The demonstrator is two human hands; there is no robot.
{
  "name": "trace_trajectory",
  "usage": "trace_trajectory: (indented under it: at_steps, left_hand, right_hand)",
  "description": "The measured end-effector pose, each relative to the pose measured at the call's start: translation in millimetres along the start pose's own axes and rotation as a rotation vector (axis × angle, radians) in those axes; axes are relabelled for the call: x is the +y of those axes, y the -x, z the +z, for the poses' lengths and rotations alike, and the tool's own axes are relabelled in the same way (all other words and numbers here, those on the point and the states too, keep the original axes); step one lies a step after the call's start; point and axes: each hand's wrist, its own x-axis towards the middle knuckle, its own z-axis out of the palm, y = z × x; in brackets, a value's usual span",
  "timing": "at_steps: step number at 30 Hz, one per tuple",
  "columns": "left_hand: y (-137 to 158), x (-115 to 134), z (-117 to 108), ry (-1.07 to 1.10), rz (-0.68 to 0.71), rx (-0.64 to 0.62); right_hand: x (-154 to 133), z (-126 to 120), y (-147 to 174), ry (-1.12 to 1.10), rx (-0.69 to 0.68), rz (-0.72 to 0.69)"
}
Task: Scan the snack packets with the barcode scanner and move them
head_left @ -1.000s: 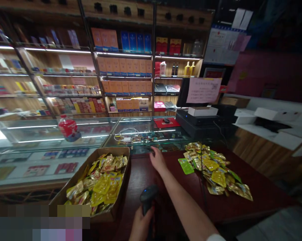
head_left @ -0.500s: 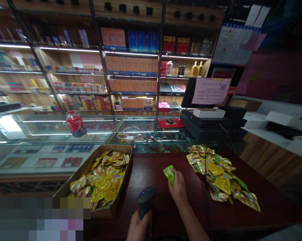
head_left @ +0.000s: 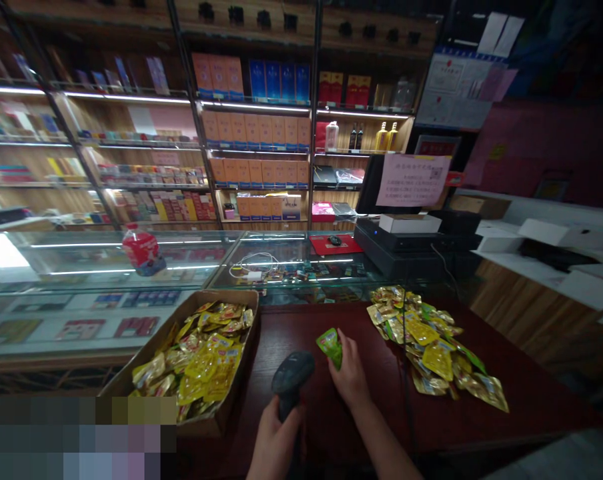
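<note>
In my left hand (head_left: pixel 276 433) is a black handheld barcode scanner (head_left: pixel 292 373), fingers wrapped round its handle. Its head points toward a small green snack packet (head_left: pixel 329 347), which my right hand (head_left: pixel 350 373) pinches by its right side above the dark red tabletop. To the left, a cardboard box (head_left: pixel 234 393) holds many gold and yellow packets (head_left: pixel 206 363). A loose pile of similar gold, yellow and green packets (head_left: pixel 436 353) lies on the table to the right of my right hand.
Behind the table runs a glass display counter (head_left: pixel 191 277) with a red-labelled bottle (head_left: pixel 142 252), a white cable (head_left: pixel 254 267) and a mouse on a red mat (head_left: pixel 326 248). A monitor (head_left: pixel 371 187) stands at right. A thin dark cord (head_left: pixel 405 373) crosses the table beside the pile.
My left hand has raised the scanner slightly, bringing its head nearer the green packet. The right hand still holds the packet, now turned a little. The whole view has shifted slightly.
</note>
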Motion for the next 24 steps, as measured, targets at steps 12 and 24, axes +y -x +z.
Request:
trace_trajectory:
  at_steps: [12,24]
  left_hand:
    - [-17.7,-46.0,-18.3,0.002,-0.103,0.065]
    - [-17.5,-53.2,-16.7,0.004,-0.09,0.103]
  right_hand:
    - [-73.4,50.7,-53.7,-0.562,-0.075,0.3]
    - [-41.8,5.9,-150.5,0.162,0.049,0.156]
